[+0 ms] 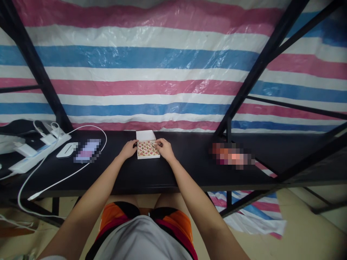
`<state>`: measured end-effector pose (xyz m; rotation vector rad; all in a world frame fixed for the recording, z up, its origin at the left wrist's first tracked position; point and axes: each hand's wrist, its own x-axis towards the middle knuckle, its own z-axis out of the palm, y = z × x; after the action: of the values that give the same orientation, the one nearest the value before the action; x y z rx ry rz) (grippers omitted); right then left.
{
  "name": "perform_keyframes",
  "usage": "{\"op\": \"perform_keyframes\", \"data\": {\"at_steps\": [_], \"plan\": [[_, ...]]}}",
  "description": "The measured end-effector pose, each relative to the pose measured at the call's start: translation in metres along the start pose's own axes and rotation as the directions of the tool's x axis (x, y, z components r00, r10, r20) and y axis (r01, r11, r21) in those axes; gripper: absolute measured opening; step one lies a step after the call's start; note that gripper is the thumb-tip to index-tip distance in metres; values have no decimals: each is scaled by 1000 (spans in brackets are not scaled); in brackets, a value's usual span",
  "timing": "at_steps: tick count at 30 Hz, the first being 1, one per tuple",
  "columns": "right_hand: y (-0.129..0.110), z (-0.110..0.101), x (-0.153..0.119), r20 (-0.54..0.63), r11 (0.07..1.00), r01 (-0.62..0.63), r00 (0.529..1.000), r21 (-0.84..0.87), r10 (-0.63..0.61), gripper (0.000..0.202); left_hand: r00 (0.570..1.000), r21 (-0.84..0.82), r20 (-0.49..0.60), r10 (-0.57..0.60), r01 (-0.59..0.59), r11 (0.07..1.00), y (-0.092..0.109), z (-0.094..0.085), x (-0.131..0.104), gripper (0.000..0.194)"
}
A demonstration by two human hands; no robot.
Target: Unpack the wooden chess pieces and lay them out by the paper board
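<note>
A small white box (149, 157) lies on the black table, filled with round pale pieces (146, 148) that carry red characters. Its white lid or flap (145, 135) shows at the box's far edge. My left hand (129, 148) is at the box's left side, its fingers curved against the upper left corner. At the upper right corner is my right hand (165, 148), with thumb and fingers bent together over the pieces there. Whether those fingertips grip a piece is too small to tell.
On the left of the black table (146, 177) are a white power strip (35, 155) with plugs, a white device (65, 150), a blurred phone-like object (88, 150) and a looping white cable (62, 177). A blurred orange-red object (230, 156) lies right. Black frame bars (249, 76) stand before striped sheeting (146, 57).
</note>
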<state>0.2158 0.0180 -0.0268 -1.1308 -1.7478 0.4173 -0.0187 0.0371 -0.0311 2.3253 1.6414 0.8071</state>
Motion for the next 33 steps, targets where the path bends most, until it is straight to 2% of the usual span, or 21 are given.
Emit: {"op": "perform_keyframes", "data": {"at_steps": [3, 5, 8, 10, 16, 26, 33], "plan": [[2, -6, 0, -85, 999, -37, 996, -13, 35, 11, 1000, 0, 0, 2, -2, 1000, -1, 0, 0, 44], [6, -10, -1, -102, 994, -113, 988, -2, 112, 8, 1000, 6, 1, 2, -2, 1000, -1, 1, 1, 45], [15, -13, -4, -28, 971, -238, 971, 0, 238, 5, 1000, 6, 5, 4, -4, 1000, -2, 1, 1, 45], [19, -12, -5, 11, 964, -263, 965, -34, 264, 5, 1000, 3, 7, 7, -7, 1000, -3, 1, 1, 45], [25, -10, -5, 10, 962, -183, 982, -203, 189, 10, 1000, 1, 10, -8, 8, 1000, -1, -1, 0, 43], [22, -10, -6, 60, 972, -163, 983, -169, 175, 13, 1000, -1, 4, -17, 17, 1000, 1, -1, -1, 44], [17, -10, -7, 99, 964, -158, 978, -212, 182, 19, 1000, 3, 7, -11, 11, 1000, 2, -2, -1, 43]]}}
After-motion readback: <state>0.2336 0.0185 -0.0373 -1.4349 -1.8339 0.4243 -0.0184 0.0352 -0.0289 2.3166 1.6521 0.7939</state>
